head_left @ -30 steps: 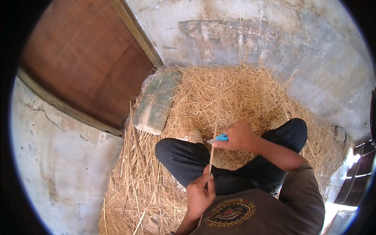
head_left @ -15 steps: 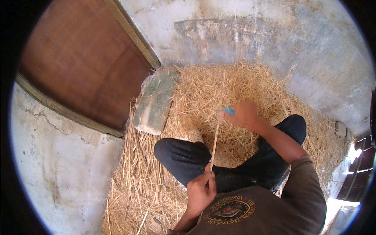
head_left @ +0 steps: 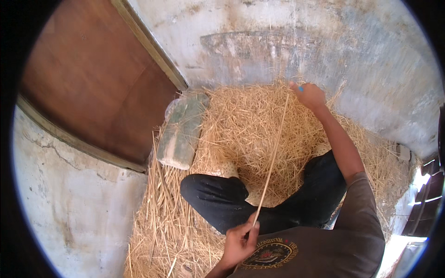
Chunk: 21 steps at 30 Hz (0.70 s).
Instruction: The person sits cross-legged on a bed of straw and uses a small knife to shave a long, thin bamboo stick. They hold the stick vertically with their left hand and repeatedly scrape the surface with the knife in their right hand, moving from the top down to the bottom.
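Note:
Near my lap, my left hand (head_left: 241,243) is closed on the near end of a long, thin pale strip (head_left: 273,160), which looks like split bamboo or cane. The strip slants up and away over my crossed legs. At its far end, my right hand (head_left: 311,96) is stretched out, with its fingers closed round a small blue thing (head_left: 301,88). Only a bit of the blue shows, so its kind is unclear. Whether the right hand touches the strip's tip cannot be made out.
Straw-like shavings (head_left: 250,120) are heaped before me, and longer pale strips (head_left: 174,213) lie at my left. A worn greenish block (head_left: 180,134) rests beside a brown panel (head_left: 88,88). A stained wall (head_left: 361,60) stands behind the heap.
My right hand has moved away from me and slightly right, from partway along the strip to its far end. The strip now leans further right; my left hand still grips its near end.

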{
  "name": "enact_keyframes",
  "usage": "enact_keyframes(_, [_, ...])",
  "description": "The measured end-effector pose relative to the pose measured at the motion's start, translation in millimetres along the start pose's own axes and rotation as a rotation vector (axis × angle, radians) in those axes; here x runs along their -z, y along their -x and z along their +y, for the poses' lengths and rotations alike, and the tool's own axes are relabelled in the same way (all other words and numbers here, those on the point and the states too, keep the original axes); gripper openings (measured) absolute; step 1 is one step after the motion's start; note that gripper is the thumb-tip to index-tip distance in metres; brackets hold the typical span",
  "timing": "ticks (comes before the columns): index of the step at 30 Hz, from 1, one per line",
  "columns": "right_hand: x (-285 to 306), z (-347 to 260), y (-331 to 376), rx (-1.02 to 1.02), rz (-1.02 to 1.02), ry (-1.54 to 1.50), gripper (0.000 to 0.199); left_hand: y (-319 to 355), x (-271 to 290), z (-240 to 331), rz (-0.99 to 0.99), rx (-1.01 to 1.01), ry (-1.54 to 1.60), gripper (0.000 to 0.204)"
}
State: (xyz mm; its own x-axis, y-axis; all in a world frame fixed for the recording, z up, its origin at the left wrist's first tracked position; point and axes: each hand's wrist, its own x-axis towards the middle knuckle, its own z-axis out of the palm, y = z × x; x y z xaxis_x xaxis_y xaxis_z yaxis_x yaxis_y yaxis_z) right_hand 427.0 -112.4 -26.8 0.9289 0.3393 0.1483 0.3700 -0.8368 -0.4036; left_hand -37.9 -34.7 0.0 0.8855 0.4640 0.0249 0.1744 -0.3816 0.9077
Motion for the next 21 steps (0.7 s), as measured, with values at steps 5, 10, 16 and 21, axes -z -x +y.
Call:
enact_keyframes(5, [9, -29, 49, 0.078, -0.145, -0.161, 0.078, -21, 14, -7, -0.008, 0.420, 0.459, 0.030])
enact_keyframes(10, [-4, -101, 209, 0.741, -0.275, -0.187, 0.065, -62, 4, -32, -0.057, 0.400, 0.755, 0.032])
enact_keyframes(16, [-11, -101, 173, 0.597, -0.080, -0.187, 0.067, -55, 3, -6, -0.013, 0.258, 0.479, 0.035])
enact_keyframes(21, [2, -110, 202, 0.839, -0.126, -0.123, 0.069, -47, 0, -3, 0.043, 0.197, 0.366, 0.034])
